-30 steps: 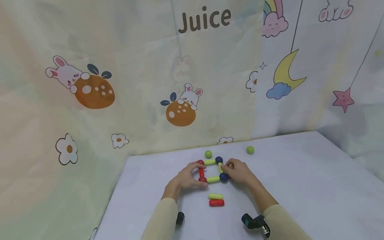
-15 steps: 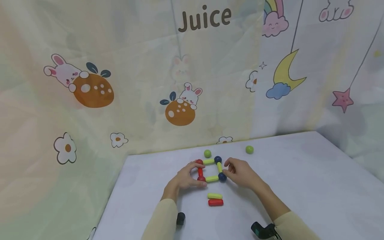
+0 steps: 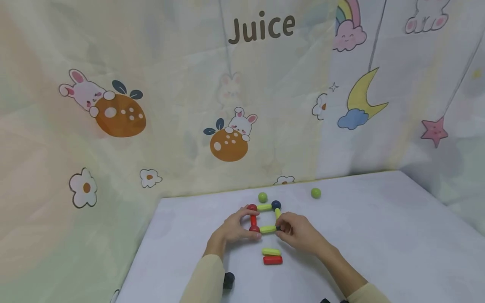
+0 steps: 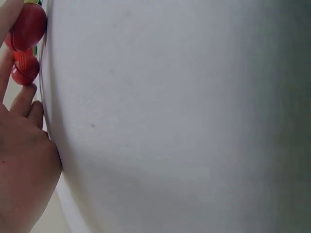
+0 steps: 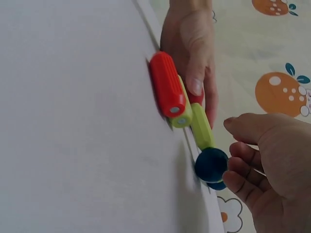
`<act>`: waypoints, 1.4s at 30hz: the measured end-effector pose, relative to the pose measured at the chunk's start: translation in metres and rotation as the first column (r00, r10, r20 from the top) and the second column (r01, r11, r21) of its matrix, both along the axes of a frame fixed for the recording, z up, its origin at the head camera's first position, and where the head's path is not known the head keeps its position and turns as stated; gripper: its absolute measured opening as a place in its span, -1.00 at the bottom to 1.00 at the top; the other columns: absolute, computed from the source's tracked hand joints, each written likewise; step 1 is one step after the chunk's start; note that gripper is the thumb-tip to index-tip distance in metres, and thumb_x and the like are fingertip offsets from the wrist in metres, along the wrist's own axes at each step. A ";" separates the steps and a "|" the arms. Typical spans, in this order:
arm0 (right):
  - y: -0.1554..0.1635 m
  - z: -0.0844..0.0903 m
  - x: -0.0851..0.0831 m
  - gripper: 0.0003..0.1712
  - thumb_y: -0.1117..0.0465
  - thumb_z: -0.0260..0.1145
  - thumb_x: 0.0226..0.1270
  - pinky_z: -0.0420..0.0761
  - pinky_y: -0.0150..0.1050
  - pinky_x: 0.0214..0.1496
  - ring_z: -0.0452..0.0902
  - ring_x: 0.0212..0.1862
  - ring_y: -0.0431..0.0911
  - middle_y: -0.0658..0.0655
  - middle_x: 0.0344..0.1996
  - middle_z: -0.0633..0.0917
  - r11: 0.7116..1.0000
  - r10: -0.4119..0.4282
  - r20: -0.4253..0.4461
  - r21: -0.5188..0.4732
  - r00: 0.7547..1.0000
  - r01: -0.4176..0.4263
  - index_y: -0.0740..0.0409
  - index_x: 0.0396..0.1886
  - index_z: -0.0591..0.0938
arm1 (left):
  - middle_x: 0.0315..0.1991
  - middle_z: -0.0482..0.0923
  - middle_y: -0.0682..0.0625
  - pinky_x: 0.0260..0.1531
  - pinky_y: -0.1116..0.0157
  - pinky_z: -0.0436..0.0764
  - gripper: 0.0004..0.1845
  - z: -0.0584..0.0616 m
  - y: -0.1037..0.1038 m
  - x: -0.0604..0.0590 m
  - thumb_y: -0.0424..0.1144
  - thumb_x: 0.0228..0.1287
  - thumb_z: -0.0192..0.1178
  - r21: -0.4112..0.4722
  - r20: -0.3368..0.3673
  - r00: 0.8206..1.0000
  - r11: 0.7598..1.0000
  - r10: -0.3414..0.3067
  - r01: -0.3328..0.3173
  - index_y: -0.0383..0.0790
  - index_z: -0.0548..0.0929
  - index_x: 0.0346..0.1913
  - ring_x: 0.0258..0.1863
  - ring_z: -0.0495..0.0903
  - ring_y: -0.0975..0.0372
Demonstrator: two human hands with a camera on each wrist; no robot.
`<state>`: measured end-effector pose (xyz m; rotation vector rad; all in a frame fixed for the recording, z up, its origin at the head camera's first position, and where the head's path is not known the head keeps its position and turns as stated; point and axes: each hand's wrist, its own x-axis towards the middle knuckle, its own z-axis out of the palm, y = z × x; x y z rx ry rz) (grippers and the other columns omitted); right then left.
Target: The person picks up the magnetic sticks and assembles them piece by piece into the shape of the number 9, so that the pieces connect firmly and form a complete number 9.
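Head view: near the table's [image 3: 379,219] far edge, left hand [image 3: 235,229] pinches the square's red stick [image 3: 253,220]; right hand [image 3: 299,233], fingers curled, touches its near blue ball [image 5: 211,165].

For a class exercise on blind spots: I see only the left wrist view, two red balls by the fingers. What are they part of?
Observer: The red balls form the left side of a square frame of rods and balls; the left hand pinches them.
Operator: And the right hand?
Observer: The right hand has its fingertips at the blue ball.
Operator: Spare pieces?
Observer: A yellow-green rod and a loose red rod lie side by side.
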<state>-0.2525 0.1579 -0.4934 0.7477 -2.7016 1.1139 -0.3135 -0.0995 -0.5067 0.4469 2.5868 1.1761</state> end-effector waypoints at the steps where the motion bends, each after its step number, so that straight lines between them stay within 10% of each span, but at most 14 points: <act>1: 0.000 0.000 0.001 -0.85 0.27 0.47 0.30 0.58 -0.38 -0.27 0.47 -0.33 -0.24 -0.16 -0.39 0.56 1.000 0.004 0.002 -0.002 1.000 -0.004 0.03 -0.21 0.65 | 0.62 0.14 -0.02 0.36 -0.34 0.25 -0.29 0.000 0.001 0.000 0.06 -0.02 0.60 0.001 -0.001 1.000 1.000 -0.004 0.004 0.33 0.60 0.27 0.61 0.04 -0.06; 42: -0.026 0.003 0.012 -0.74 0.18 0.53 0.24 0.61 -0.38 -0.10 0.53 -0.25 -0.31 -0.28 -0.29 0.64 0.947 0.257 0.314 0.108 0.914 -0.303 -0.17 -0.12 0.71 | 0.62 0.13 0.00 0.34 -0.35 0.29 -0.26 0.001 0.000 -0.001 0.10 -0.03 0.60 -0.038 0.017 1.000 0.999 0.027 -0.026 0.41 0.57 0.29 0.61 0.04 -0.05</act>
